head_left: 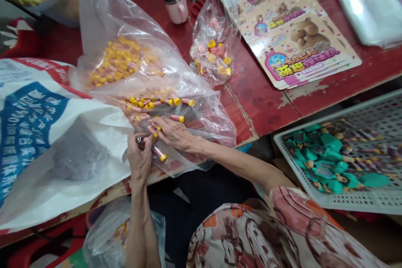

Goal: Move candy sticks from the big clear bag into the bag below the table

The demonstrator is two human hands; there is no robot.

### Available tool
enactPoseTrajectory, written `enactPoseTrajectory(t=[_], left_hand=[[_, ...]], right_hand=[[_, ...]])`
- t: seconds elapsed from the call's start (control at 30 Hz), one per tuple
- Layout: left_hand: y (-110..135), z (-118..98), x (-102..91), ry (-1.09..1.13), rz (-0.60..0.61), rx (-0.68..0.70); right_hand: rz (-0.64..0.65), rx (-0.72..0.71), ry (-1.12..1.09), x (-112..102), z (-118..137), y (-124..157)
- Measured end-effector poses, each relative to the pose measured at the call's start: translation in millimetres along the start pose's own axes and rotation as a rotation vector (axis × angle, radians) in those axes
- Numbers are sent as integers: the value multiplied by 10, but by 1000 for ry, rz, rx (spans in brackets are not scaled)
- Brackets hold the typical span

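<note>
- Left hand (140,157) is pinched round a small dark, shiny piece I can't make out; a clear yellow-capped tube (159,152) sits just beside its thumb;
- Right hand (177,134) has its fingertips at a pink-patterned tube (153,127); I can't tell whether they grip it;
- Toward eleven o'clock, a big clear bag (100,12) covers heaped yellow caps (122,60); its loose film spreads near the hands;
- At nine, a printed white sack (103,134) crowds the left hand;
- At twelve, a pink mug (177,10); at one, a smaller bag (216,33);
- At two, bear-printed cards (292,37); red tabletop (266,113) shows nearer;
- At three, past the table's edge, a white basket (361,208) holds green pieces (331,142); the front edge runs close at six.
</note>
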State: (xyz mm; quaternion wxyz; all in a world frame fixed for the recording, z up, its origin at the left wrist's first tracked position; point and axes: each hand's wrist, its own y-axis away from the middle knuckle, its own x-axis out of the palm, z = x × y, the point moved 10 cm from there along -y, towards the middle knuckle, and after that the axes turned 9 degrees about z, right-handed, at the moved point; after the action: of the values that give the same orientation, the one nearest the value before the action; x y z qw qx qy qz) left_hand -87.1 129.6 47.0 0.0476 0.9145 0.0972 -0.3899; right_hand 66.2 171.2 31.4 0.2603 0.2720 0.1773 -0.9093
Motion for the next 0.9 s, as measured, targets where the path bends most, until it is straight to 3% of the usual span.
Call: enactPoseTrajectory(t=[0.07,0.2,0.3,0.4,0.53,0.63,0.7,0.8,0.9], left_hand=[[-1,-76,-137,8,-51,3],[211,-338,-386,38,-291,123],[301,-425,-139,-120,-205,199],[289,-331,119,-213,-62,197],[286,-202,40,-35,-42,87],[369,-322,-99,11,-149,118],[396,-446,-60,-68,-152,194],[341,-475,93,-140,-26,219],[331,-402,-124,-65,-127,139]], right_hand=[[-2,12,5,5,-13,-1],[-12,20,-4,-10,-15,3],[-22,26,1,-58,-20,2],[-14,-12,22,-88,6,-12],[-54,-3,-6,-99,-51,-29],[-70,11,-33,-57,-116,-42],[-71,1,-21,-30,-136,-50],[-66,-42,23,-12,-116,-55],[-55,-46,40,2,-113,-51]])
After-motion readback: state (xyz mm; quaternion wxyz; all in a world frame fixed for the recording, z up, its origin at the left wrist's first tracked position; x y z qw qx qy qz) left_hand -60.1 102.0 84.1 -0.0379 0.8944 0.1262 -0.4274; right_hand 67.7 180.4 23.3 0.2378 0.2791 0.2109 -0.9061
